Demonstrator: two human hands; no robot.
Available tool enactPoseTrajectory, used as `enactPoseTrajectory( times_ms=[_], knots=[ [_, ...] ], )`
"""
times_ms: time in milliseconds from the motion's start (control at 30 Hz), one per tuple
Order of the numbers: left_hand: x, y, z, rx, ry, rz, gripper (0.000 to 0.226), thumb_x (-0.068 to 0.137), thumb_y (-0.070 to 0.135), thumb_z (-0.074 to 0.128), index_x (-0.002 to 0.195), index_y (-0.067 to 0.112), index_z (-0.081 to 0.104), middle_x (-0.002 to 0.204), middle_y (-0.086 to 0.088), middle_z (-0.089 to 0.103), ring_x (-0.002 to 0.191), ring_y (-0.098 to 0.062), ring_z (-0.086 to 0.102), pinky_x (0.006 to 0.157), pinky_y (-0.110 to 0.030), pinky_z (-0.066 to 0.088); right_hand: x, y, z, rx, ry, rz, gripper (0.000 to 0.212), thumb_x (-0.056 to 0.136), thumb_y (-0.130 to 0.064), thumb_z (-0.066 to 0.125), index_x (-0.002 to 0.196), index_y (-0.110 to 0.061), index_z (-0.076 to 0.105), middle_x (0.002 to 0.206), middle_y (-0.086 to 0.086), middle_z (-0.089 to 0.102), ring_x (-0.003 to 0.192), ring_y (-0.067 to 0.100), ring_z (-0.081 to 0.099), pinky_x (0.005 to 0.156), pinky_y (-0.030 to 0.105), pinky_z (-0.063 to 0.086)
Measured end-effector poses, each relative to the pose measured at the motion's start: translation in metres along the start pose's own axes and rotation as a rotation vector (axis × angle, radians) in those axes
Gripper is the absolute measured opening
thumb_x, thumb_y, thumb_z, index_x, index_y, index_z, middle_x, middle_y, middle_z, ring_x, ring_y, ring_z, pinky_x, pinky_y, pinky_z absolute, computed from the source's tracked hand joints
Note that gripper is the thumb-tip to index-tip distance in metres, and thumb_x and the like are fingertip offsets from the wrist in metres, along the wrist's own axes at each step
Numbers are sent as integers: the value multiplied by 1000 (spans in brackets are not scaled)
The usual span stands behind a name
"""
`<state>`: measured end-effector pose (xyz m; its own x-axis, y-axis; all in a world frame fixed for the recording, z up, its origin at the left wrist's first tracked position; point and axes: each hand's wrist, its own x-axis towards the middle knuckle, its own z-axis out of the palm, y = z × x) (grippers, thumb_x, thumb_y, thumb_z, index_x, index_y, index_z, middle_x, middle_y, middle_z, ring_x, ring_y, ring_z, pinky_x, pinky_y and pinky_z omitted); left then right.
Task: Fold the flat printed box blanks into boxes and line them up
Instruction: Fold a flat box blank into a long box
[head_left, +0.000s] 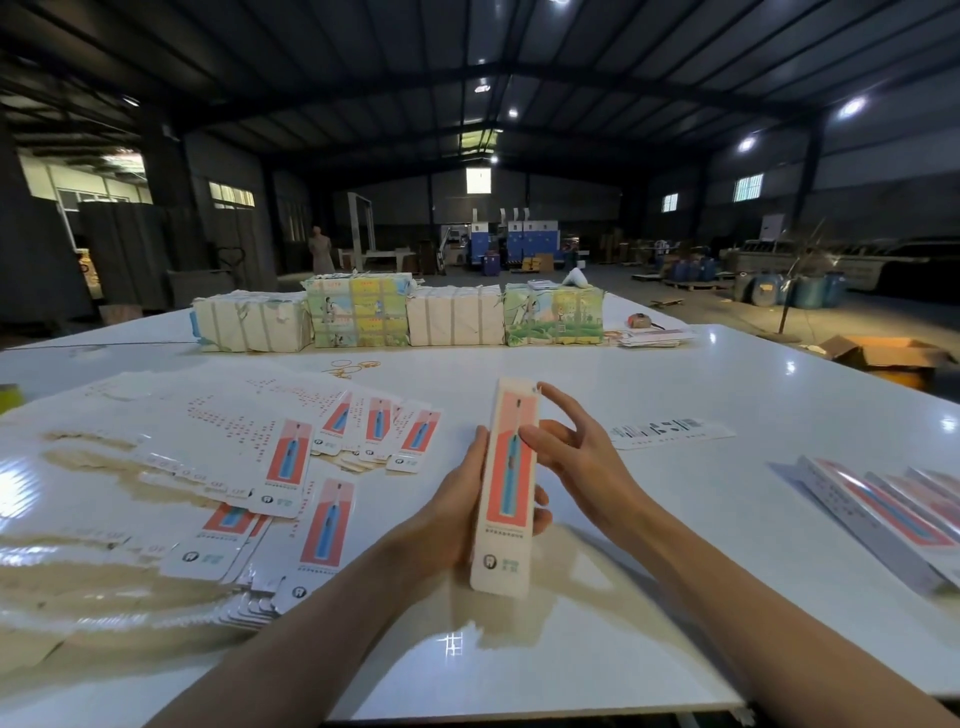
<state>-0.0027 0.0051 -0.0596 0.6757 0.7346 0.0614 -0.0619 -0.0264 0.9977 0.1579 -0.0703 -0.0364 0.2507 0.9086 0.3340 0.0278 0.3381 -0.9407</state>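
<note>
A long narrow box (508, 483), printed with a blue toothbrush on an orange panel, stands tilted above the white table (727, 395). My left hand (457, 512) grips its lower half from the left, fingers wrapped behind it. My right hand (569, 447) touches its right edge with straight, spread fingers near the upper half. Flat printed blanks (291, 467) lie fanned out in a loose heap at the left. Several folded boxes (883, 514) lie side by side at the right edge.
Four strapped bundles of printed sheets (400, 312) stand across the far side of the table. One blank lies face down (670, 431) right of my hands. Rubber bands (348, 368) lie mid-table. A cardboard carton (883, 358) sits on the floor at the right.
</note>
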Motion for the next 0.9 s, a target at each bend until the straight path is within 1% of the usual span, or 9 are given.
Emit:
enactPoseTrajectory(
  times_ms=[100, 200, 300, 367, 500, 633, 733, 833, 900],
  knots=[
    [-3, 6, 4, 126, 151, 91, 27, 94, 76, 41, 116, 63, 51, 110, 12, 71, 92, -6, 77, 62, -22, 60, 4, 0, -6, -17, 4, 10, 59, 97, -26, 74, 149, -35, 47, 103, 11, 80, 104, 28, 77, 87, 36, 64],
    [-7, 13, 7, 200, 141, 188, 47, 90, 72, 52, 132, 72, 31, 117, 32, 60, 88, 2, 75, 62, -25, 64, 6, 0, -8, -45, -12, 43, 55, 98, -22, 74, 146, -34, 49, 102, 12, 81, 102, 29, 77, 82, 34, 64],
    [-5, 10, 5, 348, 68, 237, 85, 80, 64, 77, 145, 66, 22, 123, 41, 51, 94, 9, 71, 68, -17, 60, 7, 3, -12, -51, -36, 57, 55, 96, -22, 77, 143, -34, 52, 104, 17, 79, 103, 32, 77, 90, 41, 64],
    [-2, 5, 4, 368, 39, 220, 92, 75, 56, 84, 142, 66, 22, 124, 38, 53, 100, 12, 69, 65, -12, 57, 7, 4, -15, -54, -53, 62, 55, 95, -22, 78, 142, -34, 53, 105, 20, 78, 103, 33, 77, 93, 44, 63],
    [0, 5, 0, 407, 79, 212, 87, 74, 46, 86, 128, 71, 22, 122, 30, 55, 102, 17, 65, 60, -8, 53, 7, 7, -13, -78, -85, 57, 50, 93, -24, 80, 137, -34, 59, 103, 21, 78, 102, 32, 77, 87, 39, 64],
    [0, 6, -1, 395, 56, 156, 87, 74, 42, 84, 121, 77, 19, 122, 24, 55, 102, 1, 72, 62, -11, 55, 7, 6, -11, -157, -80, 29, 37, 91, -32, 83, 126, -33, 70, 96, 11, 79, 96, 25, 78, 78, 25, 62],
    [1, 6, 0, 424, 54, 158, 84, 72, 42, 83, 124, 70, 22, 117, 23, 55, 99, 9, 69, 57, -9, 53, 7, 7, -13, -193, -104, 39, 37, 89, -37, 83, 122, -26, 71, 99, 8, 79, 97, 24, 78, 79, 25, 61],
    [5, 4, 1, 438, 42, 102, 87, 70, 44, 81, 131, 58, 21, 116, 17, 58, 94, -13, 75, 58, -12, 55, 7, 7, -14, -206, -140, 79, 35, 91, -32, 82, 122, -20, 70, 104, 9, 79, 99, 27, 77, 84, 33, 63],
    [6, 2, 1, 453, 47, 95, 89, 70, 46, 84, 133, 51, 22, 113, 13, 61, 92, -12, 76, 59, -12, 55, 7, 6, -16, -186, -153, 112, 34, 92, -27, 82, 122, -18, 69, 105, 10, 79, 100, 28, 77, 86, 35, 64]
  ],
)
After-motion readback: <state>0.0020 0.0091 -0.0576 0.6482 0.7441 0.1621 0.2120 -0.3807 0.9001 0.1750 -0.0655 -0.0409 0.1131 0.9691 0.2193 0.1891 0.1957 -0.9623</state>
